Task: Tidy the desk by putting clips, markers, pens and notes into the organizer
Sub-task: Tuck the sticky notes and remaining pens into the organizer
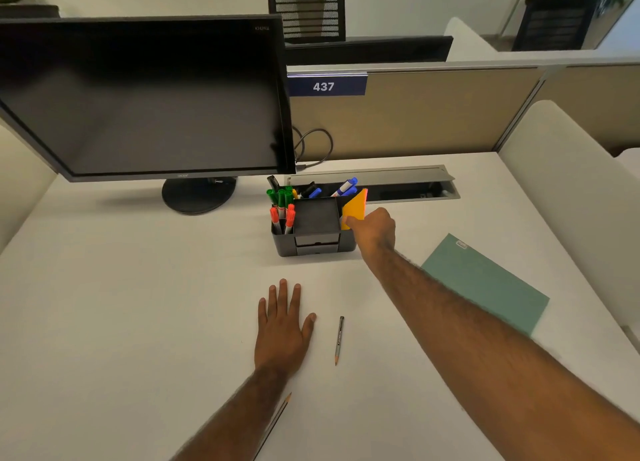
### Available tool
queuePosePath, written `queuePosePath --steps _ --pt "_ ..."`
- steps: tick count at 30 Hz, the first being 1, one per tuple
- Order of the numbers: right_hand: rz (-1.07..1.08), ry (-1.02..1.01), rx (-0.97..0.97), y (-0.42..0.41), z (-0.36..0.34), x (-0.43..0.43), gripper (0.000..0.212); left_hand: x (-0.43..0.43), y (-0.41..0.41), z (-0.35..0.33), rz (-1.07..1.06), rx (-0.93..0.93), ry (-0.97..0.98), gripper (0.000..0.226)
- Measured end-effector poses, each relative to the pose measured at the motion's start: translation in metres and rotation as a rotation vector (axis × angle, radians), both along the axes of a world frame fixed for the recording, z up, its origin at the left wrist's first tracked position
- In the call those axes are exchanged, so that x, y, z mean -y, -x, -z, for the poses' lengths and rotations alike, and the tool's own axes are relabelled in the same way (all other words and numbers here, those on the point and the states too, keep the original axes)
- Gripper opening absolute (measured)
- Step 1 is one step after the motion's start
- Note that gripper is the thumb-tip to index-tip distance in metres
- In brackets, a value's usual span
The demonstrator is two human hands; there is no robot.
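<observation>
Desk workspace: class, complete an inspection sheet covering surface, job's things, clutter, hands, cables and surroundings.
Surface: white desk.
Job's things: organizer holding markers; orange notes going into its right side; two pencils lying loose.
Clutter: green folder.
Hands: right hand grips the notes; left hand flat on desk, empty.
Cables: black cable looped behind monitor.
Surroundings: partition labelled 437, chairs beyond.

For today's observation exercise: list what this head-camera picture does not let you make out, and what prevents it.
Head view:
- Right hand fingertips on the orange notes: hidden behind the hand's back.
- Organizer right compartment interior: blocked by notes and hand.
- Second pencil: partly under the left forearm and cut off at the bottom edge.
- Print on the grey pencil: too small.
- Clips: none discernible.
</observation>
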State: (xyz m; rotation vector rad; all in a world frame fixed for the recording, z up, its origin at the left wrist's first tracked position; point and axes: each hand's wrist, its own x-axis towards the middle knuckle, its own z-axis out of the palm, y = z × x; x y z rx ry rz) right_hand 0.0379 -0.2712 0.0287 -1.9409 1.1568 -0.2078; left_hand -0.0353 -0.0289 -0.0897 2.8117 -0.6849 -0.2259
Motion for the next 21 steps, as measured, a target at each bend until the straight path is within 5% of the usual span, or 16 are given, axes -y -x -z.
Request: queuePosePath --steps 4,8,13,18,21 --pt "-0.051 0.078 0.102 0.044 0.018 -0.012 0.027 0.000 -0.002 -0.001 0.014 -0.032 -0.016 0.070" --pt "-0.476 0.197 -0.095 0.116 0.052 -0.039 0.005 -0.006 -0.002 -0.012 0.042 -0.119 0.026 0.065" --pt "-0.757 0.274 -0.188 0.180 0.075 -0.076 0.029 -0.051 0.041 -0.037 -0.039 -0.058 0.271 0.029" --pt "-0.814 0.477 -0.234 0.190 0.073 -0.100 0.051 -0.104 0.079 -0.054 -0.113 -0.261 0.046 0.038" --pt "-0.817 0.539 -0.291 0.192 0.072 -0.110 0.042 -0.112 0.096 -0.059 -0.102 -0.350 -0.031 0.040"
